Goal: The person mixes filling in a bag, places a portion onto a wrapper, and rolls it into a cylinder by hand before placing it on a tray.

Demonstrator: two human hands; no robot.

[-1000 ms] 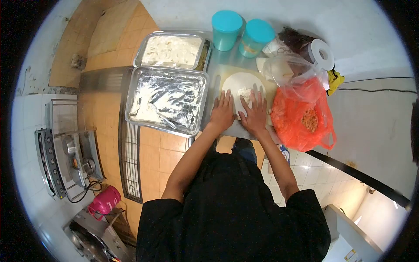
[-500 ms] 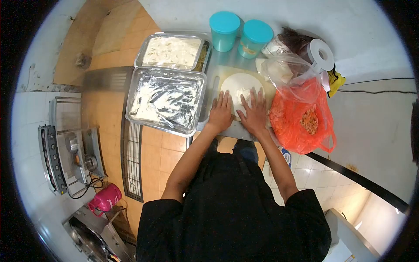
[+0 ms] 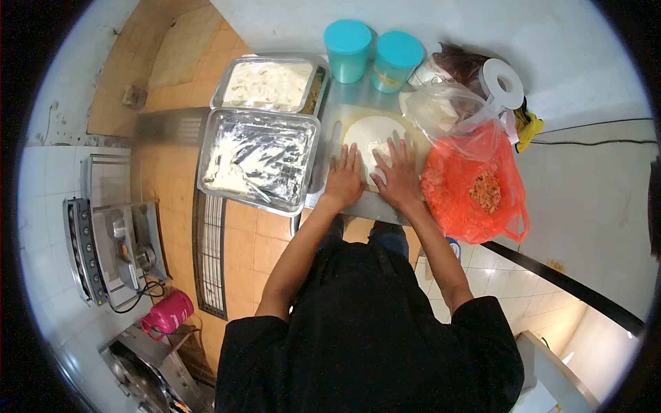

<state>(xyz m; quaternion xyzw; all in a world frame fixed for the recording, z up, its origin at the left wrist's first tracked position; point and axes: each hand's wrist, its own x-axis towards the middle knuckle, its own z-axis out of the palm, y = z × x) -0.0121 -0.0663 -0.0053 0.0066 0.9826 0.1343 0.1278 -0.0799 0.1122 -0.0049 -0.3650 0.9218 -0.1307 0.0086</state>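
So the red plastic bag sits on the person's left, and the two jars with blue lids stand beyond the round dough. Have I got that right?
Not quite: the red plastic bag sits on the person's right, beside the right hand, as the head view shows. The two jars with blue lids do stand beyond the round dough.

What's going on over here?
A person in black has the left hand and right hand palms down at the near side of a round white sheet on a pale board. A small pale patch shows beside the right hand. A smeared tray is on the left, an orange bag of chopped food on the right.
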